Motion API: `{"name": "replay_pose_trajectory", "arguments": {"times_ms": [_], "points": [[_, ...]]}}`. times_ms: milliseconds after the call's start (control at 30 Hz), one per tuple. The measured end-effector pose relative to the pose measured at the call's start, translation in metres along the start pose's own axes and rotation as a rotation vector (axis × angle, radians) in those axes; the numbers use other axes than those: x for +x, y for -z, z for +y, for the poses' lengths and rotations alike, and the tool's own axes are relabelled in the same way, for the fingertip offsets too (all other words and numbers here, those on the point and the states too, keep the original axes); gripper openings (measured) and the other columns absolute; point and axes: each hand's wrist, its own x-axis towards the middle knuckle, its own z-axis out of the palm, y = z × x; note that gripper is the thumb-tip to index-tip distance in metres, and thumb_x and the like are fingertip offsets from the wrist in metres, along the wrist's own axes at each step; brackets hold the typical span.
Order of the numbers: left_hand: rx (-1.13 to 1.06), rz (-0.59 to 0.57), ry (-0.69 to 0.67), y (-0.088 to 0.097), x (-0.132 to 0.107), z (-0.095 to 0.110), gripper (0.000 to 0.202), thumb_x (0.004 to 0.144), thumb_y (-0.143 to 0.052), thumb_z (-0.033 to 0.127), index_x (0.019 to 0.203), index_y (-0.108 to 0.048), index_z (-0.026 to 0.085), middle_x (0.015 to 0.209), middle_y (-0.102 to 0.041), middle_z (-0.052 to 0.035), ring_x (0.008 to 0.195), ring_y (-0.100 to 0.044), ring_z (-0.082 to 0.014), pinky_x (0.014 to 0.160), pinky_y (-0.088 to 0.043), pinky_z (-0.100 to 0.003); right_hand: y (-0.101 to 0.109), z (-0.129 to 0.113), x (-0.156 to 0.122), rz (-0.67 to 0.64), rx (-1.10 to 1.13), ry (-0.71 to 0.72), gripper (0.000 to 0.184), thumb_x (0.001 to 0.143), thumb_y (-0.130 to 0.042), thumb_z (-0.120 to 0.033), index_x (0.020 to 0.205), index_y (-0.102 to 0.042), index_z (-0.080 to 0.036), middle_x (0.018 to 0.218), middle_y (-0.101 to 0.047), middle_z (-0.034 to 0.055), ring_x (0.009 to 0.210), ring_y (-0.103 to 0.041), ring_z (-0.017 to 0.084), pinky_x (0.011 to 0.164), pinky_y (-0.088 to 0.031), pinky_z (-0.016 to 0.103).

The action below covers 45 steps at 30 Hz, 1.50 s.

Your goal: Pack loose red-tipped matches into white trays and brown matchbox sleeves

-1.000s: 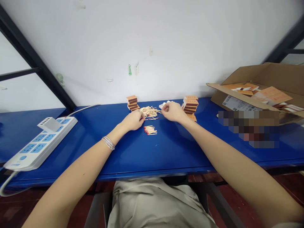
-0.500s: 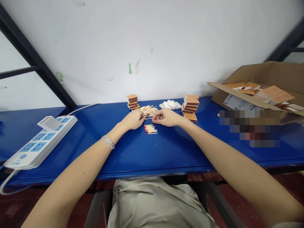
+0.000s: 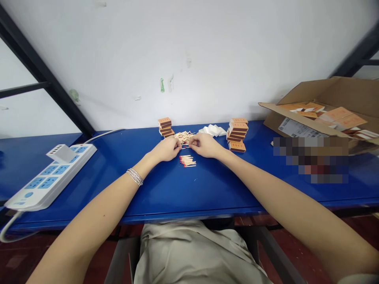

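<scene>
A heap of loose matches (image 3: 183, 137) lies on the blue table between my two hands. At the left of it, my left hand (image 3: 168, 148) is closed, thumb against curled fingers, and match ends show at its fingertips. My right hand (image 3: 203, 145) pinches at the near right edge of the heap; a match seems to be between its thumb and finger, mostly hidden. Just below the hands, a small row of matches (image 3: 187, 161) lies flat, their red heads to the left.
Stacked matchboxes stand behind left (image 3: 165, 127) and right (image 3: 237, 132). White folded pieces (image 3: 212, 130) lie between them. An open cardboard box (image 3: 291, 126) of matchboxes is at the right, beside a blurred patch. A power strip (image 3: 56, 173) lies left.
My right hand has shifted slightly left and away from me, to the edge of the match heap. My left hand and the row of matches have stayed put.
</scene>
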Motion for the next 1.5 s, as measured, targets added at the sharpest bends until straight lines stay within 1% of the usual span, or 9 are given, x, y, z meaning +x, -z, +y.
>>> {"name": "replay_pose_trajectory", "arguments": {"times_ms": [233, 367, 467, 600, 667, 833, 1067, 1300, 1500], "points": [[0.01, -0.007, -0.011, -0.001, 0.001, -0.002, 0.017, 0.083, -0.05, 0.02, 0.081, -0.066, 0.015, 0.076, -0.064, -0.0048, 0.067, -0.055, -0.0157, 0.07, -0.044, -0.029, 0.016, -0.008, -0.003, 0.185, 0.193, -0.126, 0.007, 0.076, -0.058, -0.019, 0.08, -0.062, -0.015, 0.072, -0.068, 0.004, 0.063, -0.06, 0.013, 0.062, -0.044, 0.024], [0.014, -0.014, -0.018, -0.001, 0.002, -0.004, 0.017, 0.083, -0.05, 0.019, 0.08, -0.066, 0.015, 0.075, -0.065, -0.0044, 0.066, -0.054, -0.015, 0.067, -0.042, -0.028, 0.007, -0.016, -0.004, -0.016, 0.561, -0.214, 0.006, 0.078, -0.058, -0.02, 0.08, -0.058, -0.015, 0.065, -0.067, 0.0045, 0.056, -0.061, 0.013, 0.052, -0.043, 0.022], [0.005, -0.019, -0.008, -0.001, 0.002, -0.005, 0.018, 0.082, -0.05, 0.02, 0.075, -0.066, 0.016, 0.068, -0.062, -0.003, 0.06, -0.051, -0.0142, 0.061, -0.039, -0.027, -0.005, -0.018, -0.004, -0.09, 0.656, -0.221, 0.009, 0.08, -0.059, -0.024, 0.079, -0.058, -0.015, 0.064, -0.067, 0.0043, 0.054, -0.061, 0.012, 0.049, -0.042, 0.021], [-0.009, -0.013, -0.005, 0.0, 0.002, -0.005, 0.019, 0.082, -0.049, 0.02, 0.071, -0.064, 0.016, 0.064, -0.062, -0.0028, 0.057, -0.05, -0.0136, 0.057, -0.036, -0.027, -0.006, -0.016, -0.004, -0.062, 0.385, -0.11, 0.009, 0.077, -0.06, -0.022, 0.078, -0.065, -0.015, 0.069, -0.067, 0.0021, 0.055, -0.056, 0.01, 0.056, -0.042, 0.022], [-0.02, -0.01, 0.009, 0.0, 0.001, -0.004, 0.019, 0.081, -0.049, 0.02, 0.072, -0.065, 0.016, 0.066, -0.063, -0.0029, 0.058, -0.05, -0.0132, 0.057, -0.036, -0.027, -0.001, -0.013, -0.005, -0.109, 0.233, -0.02, 0.009, 0.075, -0.059, -0.018, 0.077, -0.067, -0.015, 0.072, -0.068, 0.0011, 0.058, -0.054, 0.009, 0.059, -0.041, 0.022], [-0.025, -0.003, 0.014, 0.002, 0.001, -0.004, 0.017, 0.08, -0.051, 0.021, 0.076, -0.067, 0.015, 0.07, -0.065, -0.0034, 0.061, -0.052, -0.0135, 0.059, -0.038, -0.027, 0.008, -0.007, -0.006, -0.24, 0.157, 0.069, 0.013, 0.075, -0.057, -0.017, 0.08, -0.069, -0.016, 0.076, -0.068, 0.001, 0.06, -0.053, 0.009, 0.062, -0.04, 0.022], [-0.045, -0.046, 0.044, 0.006, 0.0, -0.007, 0.015, 0.078, -0.053, 0.018, 0.076, -0.068, 0.014, 0.071, -0.066, -0.0034, 0.061, -0.054, -0.013, 0.06, -0.04, -0.026, 0.016, -0.006, -0.006, -0.315, 0.144, -0.011, 0.015, 0.075, -0.062, -0.025, 0.085, -0.072, -0.018, 0.076, -0.066, 0.0012, 0.059, -0.052, 0.009, 0.059, -0.039, 0.022], [-0.093, -0.059, 0.046, 0.003, -0.001, -0.006, 0.015, 0.075, -0.055, 0.022, 0.075, -0.068, 0.015, 0.064, -0.063, -0.002, 0.056, -0.051, -0.0123, 0.055, -0.038, -0.026, 0.016, 0.002, -0.004, -0.111, -0.005, -0.103, 0.011, 0.074, -0.063, -0.02, 0.082, -0.069, -0.016, 0.071, -0.065, 0.0011, 0.061, -0.054, 0.011, 0.061, -0.038, 0.024], [-0.177, -0.124, 0.034, 0.003, -0.002, 0.004, 0.018, 0.073, -0.057, 0.025, 0.079, -0.071, 0.014, 0.063, -0.063, -0.0009, 0.055, -0.05, -0.0115, 0.053, -0.037, -0.024, 0.01, 0.003, -0.003, -0.086, -0.077, -0.147, 0.01, 0.074, -0.062, -0.019, 0.079, -0.07, -0.017, 0.068, -0.064, 0.0016, 0.059, -0.052, 0.012, 0.059, -0.036, 0.025]]}}
